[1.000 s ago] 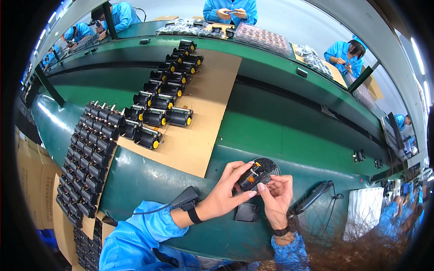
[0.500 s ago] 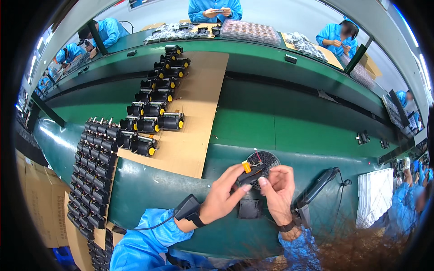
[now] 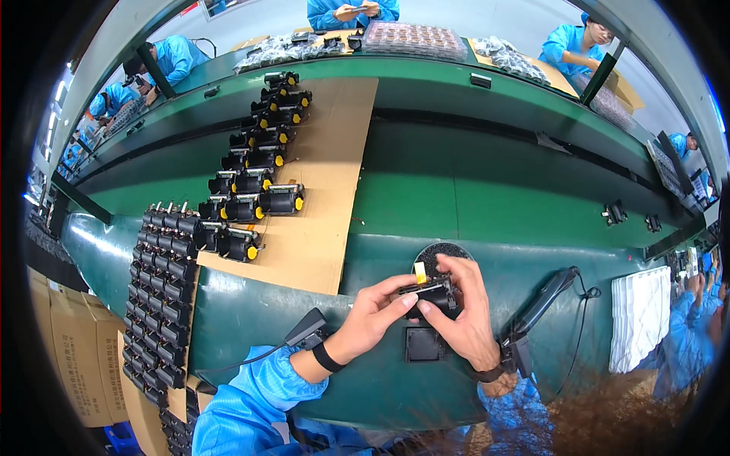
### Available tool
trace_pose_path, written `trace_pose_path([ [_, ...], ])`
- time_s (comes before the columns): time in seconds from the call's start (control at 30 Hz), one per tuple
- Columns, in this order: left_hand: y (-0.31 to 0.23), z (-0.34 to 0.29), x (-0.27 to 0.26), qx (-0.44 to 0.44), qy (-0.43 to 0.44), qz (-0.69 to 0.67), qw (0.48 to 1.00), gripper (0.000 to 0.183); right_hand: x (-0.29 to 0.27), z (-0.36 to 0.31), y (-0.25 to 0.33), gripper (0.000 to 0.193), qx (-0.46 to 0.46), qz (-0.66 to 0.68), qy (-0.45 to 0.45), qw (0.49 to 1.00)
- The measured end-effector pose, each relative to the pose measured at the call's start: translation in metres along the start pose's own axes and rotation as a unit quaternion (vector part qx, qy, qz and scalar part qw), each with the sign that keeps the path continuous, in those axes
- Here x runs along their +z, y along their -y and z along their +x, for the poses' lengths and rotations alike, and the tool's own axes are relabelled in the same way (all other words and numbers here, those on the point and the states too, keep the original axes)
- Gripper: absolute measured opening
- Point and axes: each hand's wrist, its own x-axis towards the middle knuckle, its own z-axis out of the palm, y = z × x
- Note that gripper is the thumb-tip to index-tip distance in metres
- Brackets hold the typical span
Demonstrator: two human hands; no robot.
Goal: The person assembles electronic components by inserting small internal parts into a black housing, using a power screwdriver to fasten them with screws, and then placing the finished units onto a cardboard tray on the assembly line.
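Between my two hands is a black plastic housing (image 3: 439,301) with a thin metallic strip along its upper edge. A pale yellow tab (image 3: 420,273) stands up from it. My left hand (image 3: 382,305) pinches its left end, thumb toward me. My right hand (image 3: 469,315) wraps its right end, fingers over the far side and thumb on the near face. Just beyond the fingers a round dish (image 3: 441,249) of small dark bits is partly hidden. A square black plastic piece (image 3: 424,346) lies on the bench below the housing.
A black handheld power tool (image 3: 541,304) with a cord lies right of my hand. Farther right are white ribbed sheets (image 3: 640,319). On the left, cardboard (image 3: 323,228) bears black housings (image 3: 281,199) with yellow ends, beside rows of black parts (image 3: 161,281). Co-workers sit across the bench.
The housing has turned so its broad black face shows, and the yellow tab now stands upright. My right hand's fingers have moved over its far side. The view has shifted slightly.
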Motion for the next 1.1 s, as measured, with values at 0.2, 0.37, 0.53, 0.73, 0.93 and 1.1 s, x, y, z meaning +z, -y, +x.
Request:
trace_pose_path([
  [0.2, -0.003, 0.000, 0.012, 0.125, 0.011, 0.084, 0.988, 0.048, -0.003, -0.005, -0.006, 0.078, 0.082, 0.107, -0.021, 0.991],
  [0.37, -0.008, -0.005, 0.014, 0.120, 0.001, 0.106, 0.987, 0.055, -0.002, -0.005, -0.009, 0.073, 0.070, 0.147, -0.022, 0.986],
  [0.53, -0.019, -0.008, 0.012, 0.133, 0.018, 0.147, 0.980, 0.049, 0.000, -0.007, -0.010, 0.073, 0.045, 0.189, -0.040, 0.980],
  [0.73, -0.010, -0.005, 0.002, 0.061, -0.041, 0.092, 0.993, 0.034, 0.009, -0.007, -0.006, 0.085, 0.040, 0.140, -0.015, 0.989],
  [0.93, -0.009, -0.004, 0.005, 0.046, -0.020, 0.080, 0.996, 0.035, 0.006, -0.002, -0.004, 0.071, -0.016, -0.003, -0.007, 1.000],
  [1.1, -0.006, -0.001, 0.005, 0.070, 0.012, 0.075, 0.995, 0.036, -0.001, -0.002, -0.005, 0.062, -0.032, -0.051, 0.015, 0.998],
])
